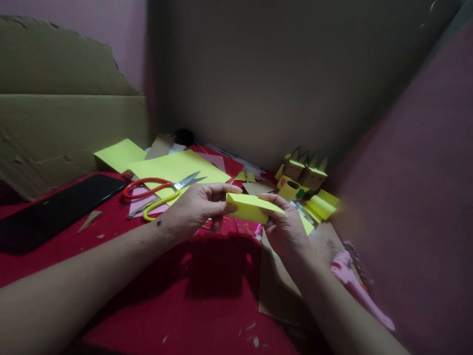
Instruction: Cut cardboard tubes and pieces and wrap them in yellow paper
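Observation:
A folded piece of yellow paper is held up over the red cloth, stretched between both hands. My left hand pinches its left end, thumb in front and fingers behind. On the right end, my right hand grips the paper, with some fingertips hidden behind it. A crease runs along the top edge, and one flap tilts toward me. Scissors with one red and one yellow handle lie open just left of my left hand, partly over a yellow sheet.
A black phone lies at left before a propped cardboard panel. Several small cardboard figures stand at back right. A pink glue gun lies at right near a cardboard piece. Paper scraps dot the cloth.

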`<state>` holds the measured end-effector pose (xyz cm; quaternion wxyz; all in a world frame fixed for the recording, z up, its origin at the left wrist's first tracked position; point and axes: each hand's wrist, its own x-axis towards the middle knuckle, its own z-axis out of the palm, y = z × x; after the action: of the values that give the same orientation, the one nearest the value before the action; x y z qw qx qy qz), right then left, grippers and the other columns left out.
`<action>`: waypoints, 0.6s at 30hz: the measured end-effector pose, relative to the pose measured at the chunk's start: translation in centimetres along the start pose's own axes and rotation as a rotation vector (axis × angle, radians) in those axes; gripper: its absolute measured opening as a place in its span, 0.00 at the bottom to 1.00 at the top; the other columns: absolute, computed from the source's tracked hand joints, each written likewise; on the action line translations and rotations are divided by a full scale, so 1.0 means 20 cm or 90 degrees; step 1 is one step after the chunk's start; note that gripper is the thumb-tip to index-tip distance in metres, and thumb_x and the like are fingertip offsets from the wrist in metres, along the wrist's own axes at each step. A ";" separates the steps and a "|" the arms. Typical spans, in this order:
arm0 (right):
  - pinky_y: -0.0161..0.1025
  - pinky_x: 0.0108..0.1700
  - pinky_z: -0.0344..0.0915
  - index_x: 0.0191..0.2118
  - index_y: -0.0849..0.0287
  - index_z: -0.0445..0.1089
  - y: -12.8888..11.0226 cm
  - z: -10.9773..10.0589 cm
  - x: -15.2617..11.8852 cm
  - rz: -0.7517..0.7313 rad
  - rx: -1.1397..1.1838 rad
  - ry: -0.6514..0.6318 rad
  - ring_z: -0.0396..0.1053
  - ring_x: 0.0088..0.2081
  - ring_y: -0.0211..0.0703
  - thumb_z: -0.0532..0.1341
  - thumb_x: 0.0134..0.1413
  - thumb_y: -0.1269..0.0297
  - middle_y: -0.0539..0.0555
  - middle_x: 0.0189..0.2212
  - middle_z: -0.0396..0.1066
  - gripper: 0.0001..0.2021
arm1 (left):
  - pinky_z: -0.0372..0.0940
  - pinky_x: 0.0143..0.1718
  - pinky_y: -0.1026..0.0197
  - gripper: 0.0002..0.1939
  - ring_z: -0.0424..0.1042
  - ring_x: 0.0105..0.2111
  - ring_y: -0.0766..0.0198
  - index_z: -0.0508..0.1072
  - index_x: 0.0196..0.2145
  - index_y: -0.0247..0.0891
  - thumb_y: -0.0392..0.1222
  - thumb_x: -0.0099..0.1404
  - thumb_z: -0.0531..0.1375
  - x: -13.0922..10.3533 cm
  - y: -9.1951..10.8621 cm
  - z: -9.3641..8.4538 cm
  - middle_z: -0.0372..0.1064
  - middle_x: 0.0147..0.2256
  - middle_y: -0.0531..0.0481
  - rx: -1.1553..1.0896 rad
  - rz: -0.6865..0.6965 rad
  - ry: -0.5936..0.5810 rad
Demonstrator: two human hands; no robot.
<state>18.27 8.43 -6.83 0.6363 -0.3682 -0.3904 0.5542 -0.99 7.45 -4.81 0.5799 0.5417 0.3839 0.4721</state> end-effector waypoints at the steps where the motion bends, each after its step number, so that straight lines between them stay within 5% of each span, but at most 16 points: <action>1: 0.38 0.32 0.72 0.25 0.57 0.79 0.00 0.00 0.00 0.001 -0.001 0.001 0.74 0.28 0.42 0.77 0.24 0.69 0.50 0.24 0.78 0.13 | 0.62 0.16 0.68 0.19 0.65 0.14 0.70 0.80 0.44 0.34 0.37 0.53 0.71 0.00 0.00 0.00 0.69 0.16 0.56 -0.004 -0.003 0.000; 8: 0.37 0.34 0.73 0.26 0.56 0.80 -0.02 0.01 -0.01 0.000 0.003 0.001 0.75 0.29 0.41 0.76 0.22 0.71 0.49 0.25 0.79 0.14 | 0.61 0.16 0.70 0.18 0.65 0.14 0.71 0.81 0.42 0.36 0.37 0.52 0.73 0.02 -0.02 -0.01 0.72 0.18 0.54 -0.020 0.007 -0.013; 18: 0.37 0.35 0.72 0.28 0.55 0.81 -0.02 0.03 -0.03 -0.004 0.027 -0.052 0.73 0.27 0.38 0.74 0.28 0.71 0.48 0.26 0.79 0.13 | 0.52 0.12 0.73 0.16 0.60 0.11 0.72 0.83 0.36 0.40 0.36 0.47 0.74 0.04 -0.02 -0.04 0.63 0.11 0.58 -0.084 -0.040 -0.011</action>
<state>17.81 7.77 -6.20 0.6289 -0.3305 -0.4057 0.5750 -1.54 8.49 -5.19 0.6321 0.4939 0.3639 0.4734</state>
